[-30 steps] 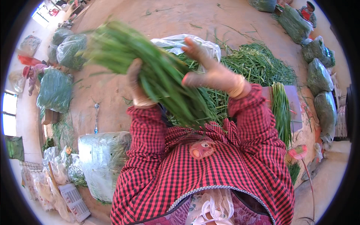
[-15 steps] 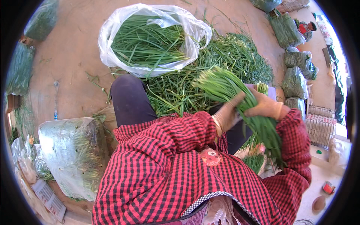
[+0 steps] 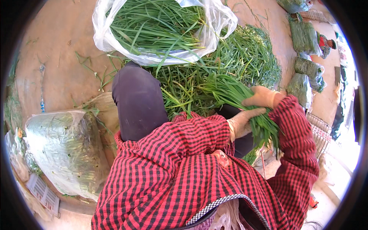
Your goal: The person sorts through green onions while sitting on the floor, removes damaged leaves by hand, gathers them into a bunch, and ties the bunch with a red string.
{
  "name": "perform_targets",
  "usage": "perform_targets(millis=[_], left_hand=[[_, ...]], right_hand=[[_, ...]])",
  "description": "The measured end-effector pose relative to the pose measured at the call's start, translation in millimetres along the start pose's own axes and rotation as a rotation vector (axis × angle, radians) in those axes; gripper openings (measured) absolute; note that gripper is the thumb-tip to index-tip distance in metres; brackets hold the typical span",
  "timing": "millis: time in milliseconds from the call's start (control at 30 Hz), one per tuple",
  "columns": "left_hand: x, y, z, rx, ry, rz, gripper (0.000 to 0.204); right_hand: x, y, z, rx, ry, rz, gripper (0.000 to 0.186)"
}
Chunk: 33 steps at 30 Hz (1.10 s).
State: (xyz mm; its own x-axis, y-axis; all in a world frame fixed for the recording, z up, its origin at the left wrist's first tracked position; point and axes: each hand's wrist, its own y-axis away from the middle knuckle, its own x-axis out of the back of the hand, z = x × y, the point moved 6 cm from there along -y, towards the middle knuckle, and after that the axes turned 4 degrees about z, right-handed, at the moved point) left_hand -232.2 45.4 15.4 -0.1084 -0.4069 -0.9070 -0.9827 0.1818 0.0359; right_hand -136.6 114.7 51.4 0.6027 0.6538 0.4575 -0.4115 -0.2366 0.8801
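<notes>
Bunch (image 3: 237, 103) now lower | L hand (image 3: 242, 123) under, R hand (image 3: 263, 97) over | both grips clamped on bunch

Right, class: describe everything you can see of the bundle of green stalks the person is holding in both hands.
The bundle of green stalks is a thick sheaf of long, thin, grass-like leaves, fresh and bright green. It lies slanted, its tips fanning out up-left over the loose heap of greens on the ground, its other end hanging down to the lower right. The left hand grips it from below, the right hand presses on top. Both hands look gloved.
</notes>
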Motion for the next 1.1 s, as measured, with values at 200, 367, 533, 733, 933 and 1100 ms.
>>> perform_targets(millis=[200,367,533,733,933,1100], left_hand=[[2,10,-24,0.114,0.094,-0.012,0.039],[0,10,-44,0.163,-0.174,0.017,0.042],[-24,21,-43,0.126,-0.71,0.084,0.069],[6,-3,-25,0.097,-0.992,-0.039,0.081],[31,5,-16,0.333,-0.894,0.051,0.062],[22,16,-26,0.341,-0.659,-0.032,0.064]], right_hand=[[-17,12,21,0.064,-0.032,0.002,0.082],[-44,33,21,0.023,-0.069,-0.245,0.096],[-38,46,29,0.007,-0.065,-0.045,0.082],[2,13,101,0.011,-0.071,0.358,0.068],[76,56,59,0.158,-0.296,0.365,0.068],[45,96,24,0.17,0.07,0.022,0.051]])
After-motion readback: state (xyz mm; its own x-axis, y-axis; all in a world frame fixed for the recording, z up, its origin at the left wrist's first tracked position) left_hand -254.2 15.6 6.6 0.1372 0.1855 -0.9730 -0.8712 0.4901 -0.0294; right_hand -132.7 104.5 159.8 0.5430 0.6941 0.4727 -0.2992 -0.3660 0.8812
